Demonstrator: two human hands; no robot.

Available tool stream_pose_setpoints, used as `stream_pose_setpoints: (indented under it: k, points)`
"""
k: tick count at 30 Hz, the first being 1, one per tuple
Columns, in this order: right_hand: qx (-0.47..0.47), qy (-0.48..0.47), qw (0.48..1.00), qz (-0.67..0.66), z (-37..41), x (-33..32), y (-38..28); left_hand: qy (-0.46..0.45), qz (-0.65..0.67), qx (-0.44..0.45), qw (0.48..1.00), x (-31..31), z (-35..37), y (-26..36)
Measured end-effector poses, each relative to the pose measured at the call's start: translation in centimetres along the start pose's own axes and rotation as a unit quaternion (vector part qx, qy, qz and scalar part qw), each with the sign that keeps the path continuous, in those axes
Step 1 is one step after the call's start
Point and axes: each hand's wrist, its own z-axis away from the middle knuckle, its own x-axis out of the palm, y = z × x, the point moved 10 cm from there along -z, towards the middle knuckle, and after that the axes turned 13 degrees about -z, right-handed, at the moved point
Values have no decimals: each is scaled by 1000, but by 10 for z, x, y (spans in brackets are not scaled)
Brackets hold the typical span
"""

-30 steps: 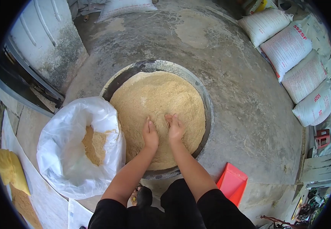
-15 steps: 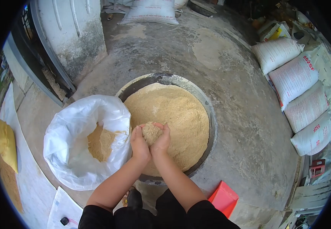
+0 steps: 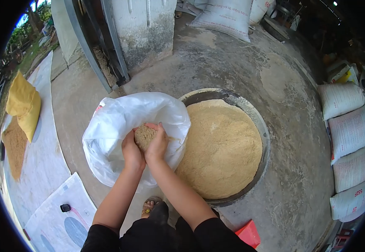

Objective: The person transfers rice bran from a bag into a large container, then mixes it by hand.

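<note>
My left hand [image 3: 132,152] and my right hand [image 3: 157,145] are cupped together around a heap of tan, coarse meal [image 3: 144,136]. They are over the mouth of an open white plastic sack [image 3: 102,138], whose rim is folded outward. My hands and the heap hide most of the sack's inside. Right beside the sack stands a wide round tub [image 3: 267,145] with a dark inner wall, filled with the same kind of tan meal [image 3: 222,147].
Full white sacks [image 3: 350,130] are stacked along the right side. Another white sack [image 3: 224,19] lies at the back by a wall [image 3: 148,42]. A red scoop-like piece [image 3: 249,234] lies near my feet. At left, a yellow sack [image 3: 25,103] stands beside a grain pile [image 3: 14,145].
Both cupped hands have moved left from above the tub to over the white sack, carrying the meal. The view has turned left.
</note>
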Motion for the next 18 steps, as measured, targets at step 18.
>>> stream_pose_setpoints:
  k: [18]
  points:
    - [-200,-176,878,397,14,-76,-157,-171,-652,172,718,76,66,39]
